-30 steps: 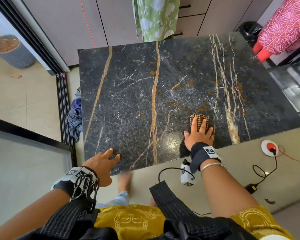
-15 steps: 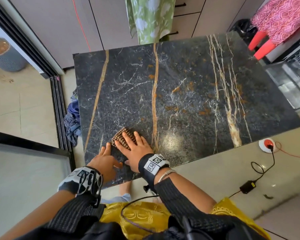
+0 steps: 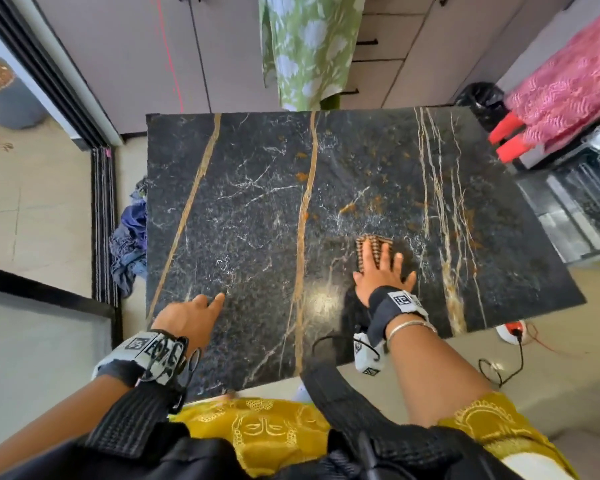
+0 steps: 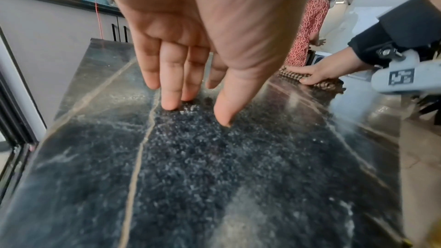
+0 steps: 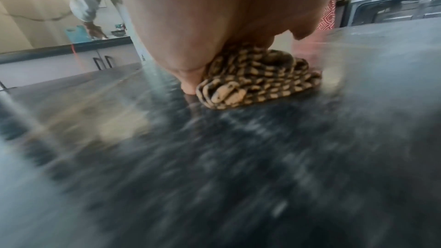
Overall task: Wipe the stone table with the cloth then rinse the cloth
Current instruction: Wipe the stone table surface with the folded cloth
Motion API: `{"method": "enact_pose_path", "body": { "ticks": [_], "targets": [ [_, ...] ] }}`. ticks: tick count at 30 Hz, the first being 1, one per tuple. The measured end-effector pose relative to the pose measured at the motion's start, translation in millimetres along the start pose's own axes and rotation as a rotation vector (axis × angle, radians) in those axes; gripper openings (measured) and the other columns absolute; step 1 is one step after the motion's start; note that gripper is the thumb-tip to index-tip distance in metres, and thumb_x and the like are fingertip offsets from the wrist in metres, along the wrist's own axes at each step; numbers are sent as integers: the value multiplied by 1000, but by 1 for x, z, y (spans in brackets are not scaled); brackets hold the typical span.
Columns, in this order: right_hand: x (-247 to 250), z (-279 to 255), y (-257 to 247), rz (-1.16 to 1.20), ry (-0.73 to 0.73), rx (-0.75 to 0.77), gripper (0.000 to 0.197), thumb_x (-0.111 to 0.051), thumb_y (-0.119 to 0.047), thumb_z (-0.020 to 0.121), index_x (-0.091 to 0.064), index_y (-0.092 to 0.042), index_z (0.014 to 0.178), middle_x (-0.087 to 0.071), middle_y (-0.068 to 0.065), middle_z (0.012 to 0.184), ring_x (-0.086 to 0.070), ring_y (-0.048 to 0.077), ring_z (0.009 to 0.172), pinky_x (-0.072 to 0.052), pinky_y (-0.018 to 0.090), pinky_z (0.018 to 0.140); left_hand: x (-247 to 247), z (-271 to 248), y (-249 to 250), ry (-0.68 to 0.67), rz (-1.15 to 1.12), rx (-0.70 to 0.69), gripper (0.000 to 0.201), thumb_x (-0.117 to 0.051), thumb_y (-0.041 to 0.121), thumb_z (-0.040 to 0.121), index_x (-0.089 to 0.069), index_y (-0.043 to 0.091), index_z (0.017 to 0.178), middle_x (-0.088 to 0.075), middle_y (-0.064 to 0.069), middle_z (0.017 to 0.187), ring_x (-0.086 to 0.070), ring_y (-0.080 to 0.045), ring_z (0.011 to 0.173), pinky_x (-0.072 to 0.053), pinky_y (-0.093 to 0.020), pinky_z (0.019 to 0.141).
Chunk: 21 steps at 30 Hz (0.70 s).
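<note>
Nearest, at about seven o'clock on the stone table [image 3: 257, 202], the left hand [image 3: 184, 320] rests with straight, slightly spread fingertips [image 4: 170, 104] touching the dark speckled surface and holding nothing. Further in, at about four o'clock from the table's middle, the right hand [image 3: 383, 275] lies flat with its fingers spread, pressing the cloth [image 3: 373, 245] down onto the stone; the brown-and-tan checked cloth [image 5: 257, 80] is bunched in folds under the palm and pokes out past the fingers. Beyond the hands, tan and gold veins run from the near edge to the far edge. Off the table at nine o'clock a heap of blue fabric [image 3: 129, 244] lies on the floor. At twelve o'clock a green flowered cloth [image 3: 309, 46] hangs before the cabinets [image 3: 125, 46], and at two o'clock a pink patterned garment [image 3: 565, 95] shows.
</note>
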State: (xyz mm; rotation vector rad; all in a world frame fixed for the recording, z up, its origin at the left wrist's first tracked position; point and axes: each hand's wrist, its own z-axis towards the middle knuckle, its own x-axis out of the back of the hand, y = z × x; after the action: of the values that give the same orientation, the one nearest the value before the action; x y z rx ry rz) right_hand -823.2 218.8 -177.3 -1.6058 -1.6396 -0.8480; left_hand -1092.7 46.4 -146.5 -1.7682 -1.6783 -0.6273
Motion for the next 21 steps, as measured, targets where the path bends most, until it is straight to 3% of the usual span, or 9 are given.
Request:
{"method": "enact_pose_path", "body": {
  "ticks": [4, 8, 11, 16, 19, 21],
  "targets": [
    [15, 25, 9, -68, 42, 31, 75, -33, -52, 94, 11, -26, 149, 12, 12, 158, 12, 30, 145, 1, 52, 117, -3, 5, 17, 20, 25, 87, 73, -44, 19, 91, -1, 10, 149, -34, -6, 142, -50, -23, 121, -35, -33, 102],
    [25, 32, -17, 7, -37, 132, 90, -38, -63, 88, 10, -17, 149, 21, 22, 154, 18, 37, 142, 3, 47, 116, -6, 8, 25, 10, -103, 204, 69, -43, 21, 89, -8, 16, 149, -31, -4, 142, -51, -26, 118, -39, -34, 101],
    [24, 23, -45, -124, -140, 421, 101, -42, -70, 82, 14, -18, 148, 26, 24, 151, 23, 41, 140, 5, 48, 115, -6, 6, 31, -24, -186, 267, 73, -47, 31, 88, -7, 20, 149, -24, -3, 147, -50, -28, 120, -39, -34, 101],
    [-8, -14, -102, -446, -197, 896, 114, -58, -65, 77, 15, -14, 148, 27, 25, 150, 23, 43, 139, 5, 51, 116, -11, 4, 46, -39, -226, 352, 76, -47, 33, 87, -4, 21, 149, -18, -7, 151, -37, -28, 132, -32, -41, 108],
    [-29, -31, -115, -570, -155, 1049, 106, -56, -60, 82, 12, -15, 149, 24, 22, 153, 20, 39, 141, 4, 48, 116, -11, 3, 53, -61, -239, 382, 78, -48, 36, 86, -4, 23, 149, -21, -8, 149, -38, -29, 131, -34, -42, 106],
    [-34, -30, -110, -528, -129, 1072, 90, -49, -55, 88, 7, -21, 150, 20, 16, 156, 17, 33, 144, 7, 49, 116, -7, 3, 56, -50, -217, 389, 76, -49, 34, 86, -7, 21, 148, -24, -8, 147, -37, -28, 131, -35, -41, 105]
  ]
}}
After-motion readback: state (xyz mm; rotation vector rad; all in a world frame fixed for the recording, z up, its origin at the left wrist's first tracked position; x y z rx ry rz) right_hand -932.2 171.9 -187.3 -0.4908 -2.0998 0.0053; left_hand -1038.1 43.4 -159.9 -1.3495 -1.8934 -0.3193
